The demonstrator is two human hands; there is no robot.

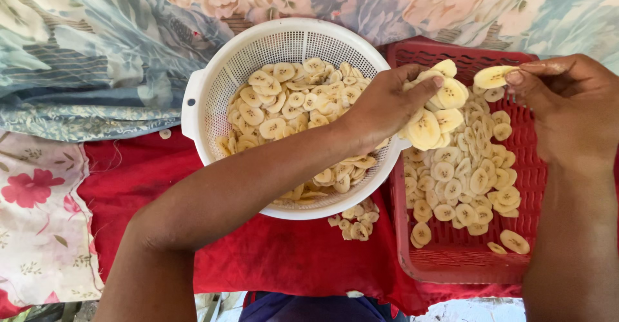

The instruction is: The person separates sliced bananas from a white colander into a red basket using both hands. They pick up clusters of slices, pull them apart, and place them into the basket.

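A white plastic colander [206, 96] is taken as the landmark; it rests on a red cloth [284, 257] and is partly filled with pale yellow banana slices [290, 99]. Just to the right of the colander, touching its rim, a red perforated plastic tray [464, 264] is seen, with more banana slices spread over its floor [467, 173]. A few loose slices [354, 222] lie on the red cloth under the colander's near rim. Behind the colander, floral fabric in blue, grey and cream [90, 51] is draped, and to its left a white cloth with red flowers [39, 212] is laid.

The colander's near right part is crossed by the left forearm, so some of its slices are hidden. The left hand [387, 106] is held over the colander's right rim, its fingers closed around a stacked handful of slices [435, 112], which reaches out above the tray. The right hand [567, 102] is held further right of the colander, over the tray's far edge, with a single slice [493, 77] pinched between thumb and fingertips.

The slices are thin, round to oval, creamy yellow, with a darker centre ring.
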